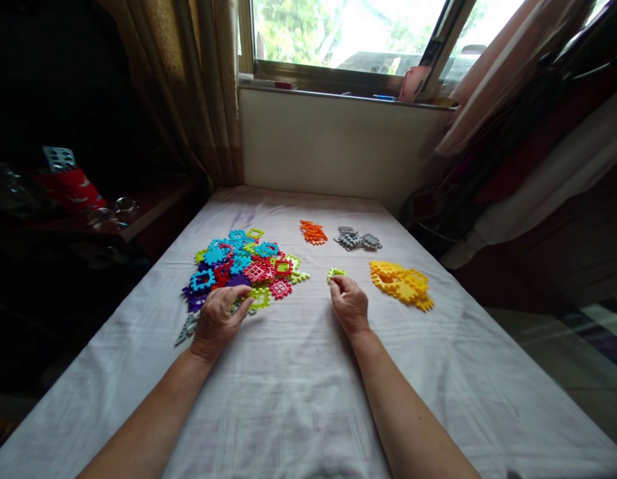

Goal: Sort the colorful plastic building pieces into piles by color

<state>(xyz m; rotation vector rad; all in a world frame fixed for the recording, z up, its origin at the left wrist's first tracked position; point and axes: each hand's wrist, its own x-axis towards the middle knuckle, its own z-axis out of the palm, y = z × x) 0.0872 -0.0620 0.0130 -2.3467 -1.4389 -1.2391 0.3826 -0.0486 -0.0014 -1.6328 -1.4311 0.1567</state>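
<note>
My left hand (223,318) is at the near edge of a mixed heap of flat plastic interlocking tiles (241,261) in blue, red, purple and lime green. Its thumb and forefinger close on a lime-green interlocking tile (261,298) with a square opening. My right hand (350,303), to the right of the heap, pinches another lime-green interlocking tile (336,273) at the tablecloth. Part of that tile is hidden behind the fingertips. Some grey tiles (187,328) lie partly under my left hand.
Past my right hand lies a pile of yellow tiles (402,285). Orange tiles (313,233) and grey tiles (356,239) form separate piles farther back. A white cloth (298,392) covers the surface. Glasses (114,211) and a red container (74,189) stand on a dark side table.
</note>
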